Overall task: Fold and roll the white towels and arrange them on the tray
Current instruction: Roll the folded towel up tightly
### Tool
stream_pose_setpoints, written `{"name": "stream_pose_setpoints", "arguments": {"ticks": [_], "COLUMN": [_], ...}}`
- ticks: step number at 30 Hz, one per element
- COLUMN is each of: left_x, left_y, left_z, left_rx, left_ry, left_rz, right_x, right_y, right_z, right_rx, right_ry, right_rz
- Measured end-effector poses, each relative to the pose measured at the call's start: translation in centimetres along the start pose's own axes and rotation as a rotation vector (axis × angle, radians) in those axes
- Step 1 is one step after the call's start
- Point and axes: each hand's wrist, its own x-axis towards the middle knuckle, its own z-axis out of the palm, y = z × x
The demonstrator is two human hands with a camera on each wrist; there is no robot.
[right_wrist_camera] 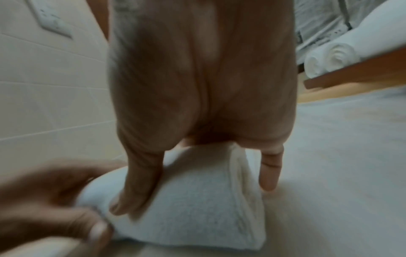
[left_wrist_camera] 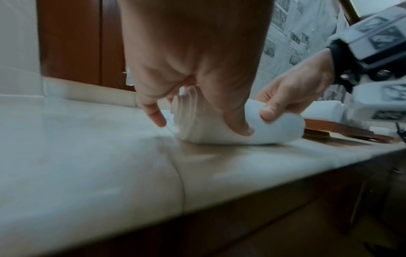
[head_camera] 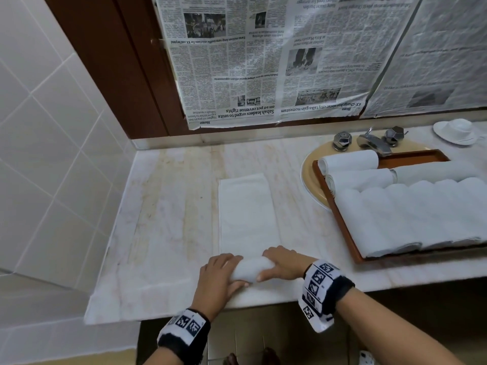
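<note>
Both hands' (head_camera: 218, 275) (head_camera: 283, 263) curled fingers grip a soft, half-rolled white terry towel (head_camera: 249, 270) on marble.

Bare forearms, no sleeves. Black wrist straps (head_camera: 340, 292) carrying white blocks with black square fiducial markers (head_camera: 188, 324).

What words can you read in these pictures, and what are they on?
All on the upside-down newspaper taped to the wall:
"Sabah leaders urged to unite on 40 pct revenue rights"
"KK-Changchun sister-city talks gain momentum", partly blurred
"Home", twice
The small print is too tiny to read. The wristbands carry only square codes.
</note>
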Motion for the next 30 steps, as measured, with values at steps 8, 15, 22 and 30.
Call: {"name": "stream_pose_setpoints", "arguments": {"ticks": [8,15,22,30], "left_x": [3.3,0.7,2.4,0.2], "left_y": [0.2,2.0,0.6,2.7], "left_z": [-2.5,-0.8,-1.7,-1.6], "left_rx": [-0.025,0.138,-0.166,0.138], "left_ry": [-0.436,-0.169,-0.484,-0.297], "left_rz": [-0.21,-0.067,-0.171,-0.077], "right_x": [0.4,1.0,-1.7,0.0], "right_y": [-0.4,-0.8,-0.7,-1.0], "right_z": [5.6,0.1,4.4,2.2], "right_rx": [-0.401,-0.119,-0.35,-0.247], "right_ry": [0.448,0.004,0.32,0.203], "right_rz": [-0.039,-0.01,-0.035,-0.031]}}
